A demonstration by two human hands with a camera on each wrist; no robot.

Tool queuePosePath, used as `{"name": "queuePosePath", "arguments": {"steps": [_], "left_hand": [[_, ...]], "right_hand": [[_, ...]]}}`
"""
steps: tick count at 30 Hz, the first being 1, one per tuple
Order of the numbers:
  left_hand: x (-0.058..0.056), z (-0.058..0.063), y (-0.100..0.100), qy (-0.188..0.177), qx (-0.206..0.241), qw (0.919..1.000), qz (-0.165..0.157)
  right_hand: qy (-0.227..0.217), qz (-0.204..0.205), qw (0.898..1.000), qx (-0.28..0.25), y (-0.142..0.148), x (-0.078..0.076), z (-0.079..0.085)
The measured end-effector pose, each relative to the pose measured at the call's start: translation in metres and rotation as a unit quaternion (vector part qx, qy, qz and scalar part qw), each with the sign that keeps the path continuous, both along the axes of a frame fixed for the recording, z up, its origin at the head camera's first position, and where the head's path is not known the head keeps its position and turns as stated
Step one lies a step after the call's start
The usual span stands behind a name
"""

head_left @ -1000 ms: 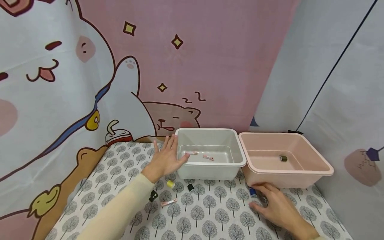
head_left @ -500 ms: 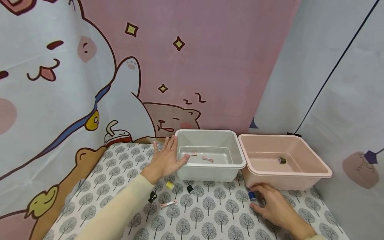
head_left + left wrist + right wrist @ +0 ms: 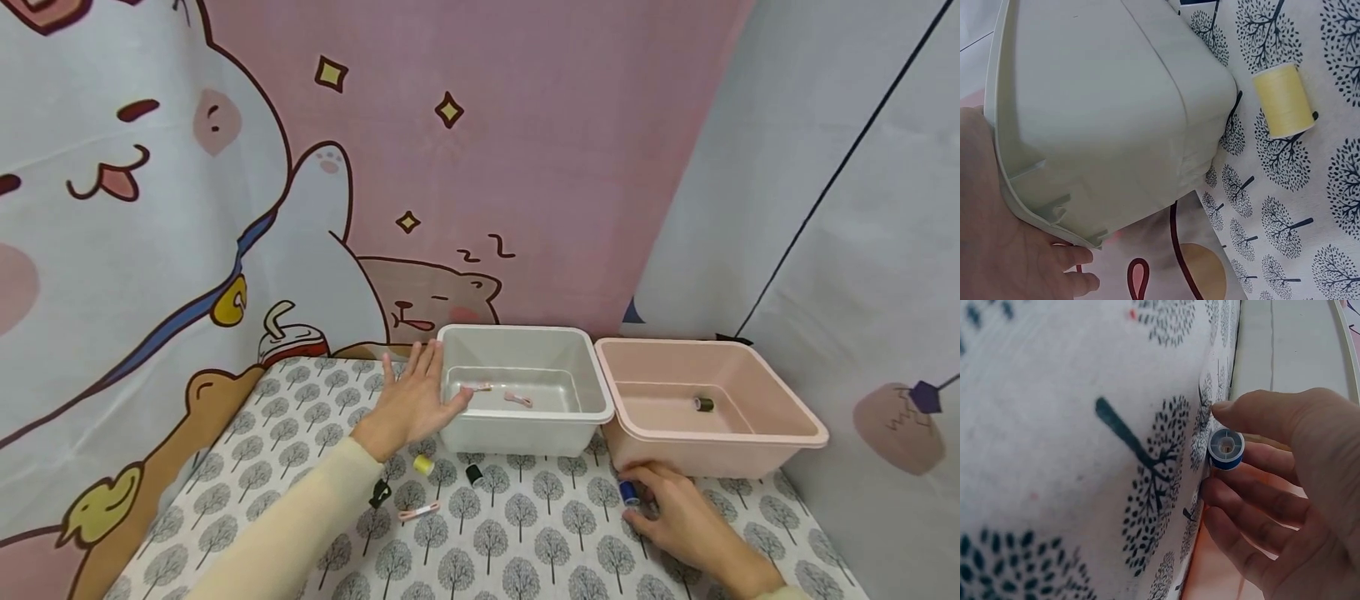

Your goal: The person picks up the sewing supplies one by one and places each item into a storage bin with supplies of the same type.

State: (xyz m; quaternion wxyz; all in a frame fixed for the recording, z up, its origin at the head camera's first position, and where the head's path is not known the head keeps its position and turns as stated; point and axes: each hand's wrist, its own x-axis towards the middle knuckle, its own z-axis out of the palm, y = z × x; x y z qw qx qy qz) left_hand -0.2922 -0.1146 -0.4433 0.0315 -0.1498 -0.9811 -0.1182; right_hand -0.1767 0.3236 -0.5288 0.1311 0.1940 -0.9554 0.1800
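My left hand (image 3: 411, 410) rests against the left end of the white bin (image 3: 525, 433), fingers straight and spread, thumb over its rim. In the left wrist view that hand (image 3: 1022, 262) lies along the bin's rim (image 3: 1007, 169). On the cloth, a blue spool of thread (image 3: 628, 493) sits between the thumb and forefinger of my right hand (image 3: 686, 521), before the pink bin (image 3: 720, 450). In the right wrist view the thumb and curled fingers of the right hand (image 3: 1272, 481) pinch the spool (image 3: 1226, 450), its end facing the camera.
A yellow spool (image 3: 423, 465), a black spool (image 3: 474, 475), a dark clip-like piece (image 3: 380, 493) and a slim pink piece (image 3: 418, 512) lie on the tree-print cloth (image 3: 551, 546). Small pink pieces (image 3: 518, 400) lie in the white bin, and a dark green spool (image 3: 703, 404) in the pink one.
The head view has shifted slightly. My right thumb and forefinger have closed in a little on the blue spool. The left hand stays at the white bin.
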Motion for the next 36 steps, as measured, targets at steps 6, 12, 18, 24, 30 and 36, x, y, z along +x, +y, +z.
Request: {"name": "queuePosePath", "arguments": {"steps": [6,12,18,24,30,36], "left_hand": [[-0.0009,0.0004,0.0,0.002,-0.006,1.0,0.005],[-0.0005,0.0004,0.0005,0.007,-0.011,0.9999,0.006],[0.0007,0.0018,0.0006,0.009,-0.009,0.9999,0.002],[0.002,0.0009,0.0009,0.007,-0.01,0.9999,-0.002],[0.0024,-0.0005,0.0,0.013,-0.013,0.9998,-0.001],[0.0007,0.0,0.0018,0.008,-0.007,0.9999,0.002]], "right_hand": [[0.016,0.012,1.0,0.003,-0.001,-0.0027,0.0005],[0.023,0.014,1.0,-0.001,-0.0018,-0.0035,-0.0004],[0.006,0.017,1.0,-0.014,-0.0017,-0.0047,-0.0011],[-0.006,0.026,0.999,-0.028,-0.0009,-0.0048,-0.0031],[-0.024,0.018,0.999,-0.045,-0.0037,-0.0044,-0.0022],[-0.064,-0.002,0.996,-0.07,-0.0045,-0.0047,0.0022]]}}
